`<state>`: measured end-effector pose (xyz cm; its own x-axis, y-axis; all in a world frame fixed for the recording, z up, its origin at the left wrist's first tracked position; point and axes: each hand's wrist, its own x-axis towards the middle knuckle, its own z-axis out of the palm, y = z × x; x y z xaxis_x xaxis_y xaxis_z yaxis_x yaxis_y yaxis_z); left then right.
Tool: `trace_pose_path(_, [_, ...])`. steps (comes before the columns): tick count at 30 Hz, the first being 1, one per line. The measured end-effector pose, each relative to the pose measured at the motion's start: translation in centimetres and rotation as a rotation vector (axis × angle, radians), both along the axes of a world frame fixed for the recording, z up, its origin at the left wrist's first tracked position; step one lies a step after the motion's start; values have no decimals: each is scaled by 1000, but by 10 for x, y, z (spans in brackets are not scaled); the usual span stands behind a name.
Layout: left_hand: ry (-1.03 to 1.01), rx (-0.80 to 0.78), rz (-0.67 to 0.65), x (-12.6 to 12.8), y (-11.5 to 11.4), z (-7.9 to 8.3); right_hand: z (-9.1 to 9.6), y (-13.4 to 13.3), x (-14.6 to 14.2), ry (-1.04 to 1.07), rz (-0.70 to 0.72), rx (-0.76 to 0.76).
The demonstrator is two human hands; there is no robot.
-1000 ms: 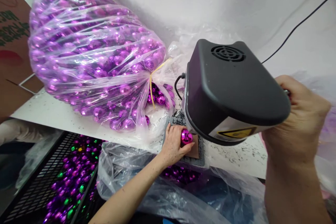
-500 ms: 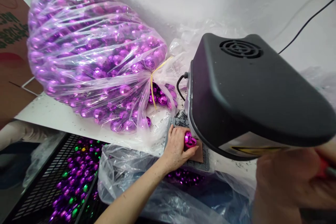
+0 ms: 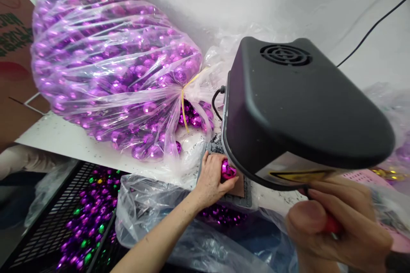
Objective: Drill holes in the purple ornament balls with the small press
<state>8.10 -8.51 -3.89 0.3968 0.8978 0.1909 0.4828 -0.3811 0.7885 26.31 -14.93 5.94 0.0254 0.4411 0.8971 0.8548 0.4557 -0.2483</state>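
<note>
My left hand (image 3: pixel 211 177) has its fingers closed around a shiny purple faceted ball (image 3: pixel 228 169). The ball sits over a brown square (image 3: pixel 237 188) on a grey pad (image 3: pixel 246 199). At the lower right, my right hand (image 3: pixel 339 222) grips a red-handled tool (image 3: pixel 333 225). Its thin dark tip points up and left, under the edge of a black housing (image 3: pixel 304 106); part of the tool is hidden by my fingers, so its kind is unclear. The housing has a round vent and a yellow warning label, and stands right of the ball.
A large clear bag (image 3: pixel 112 59) of purple balls, tied with yellow string, lies at the left. Below it stands a black crate (image 3: pixel 41 222) with purple and green beads. Crumpled plastic (image 3: pixel 144 213) hangs along the front edge. A cardboard box (image 3: pixel 16 72) is far left.
My right hand has moved left, bringing the red-handled tool into clearer view under the housing. The view has shifted slightly. My left hand keeps its hold on the purple ball.
</note>
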Motion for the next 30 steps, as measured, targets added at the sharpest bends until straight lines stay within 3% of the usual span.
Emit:
trace_pose_path(3, [1,7,7,1,0,-2,-5,4,1,-25,4,94])
trace_pose_path(11, [-23,18,3,1,1,-6,-11,-4,-4,33,21,-58])
trace_pose_path(15, [-11,6,-7,1,2,-7,-18,-4,-7,63,39,-38])
trace_pose_path(26, [-63,11,-2,1,3,-11,-63,6,-13,156,-2,0])
trace_pose_path(28, [-73,17,3,1,3,-11,-63,3,-11,156,-6,-13])
trace_pose_path(30, [-79,23,8,1,3,-11,-49,0,-9,161,-19,-60])
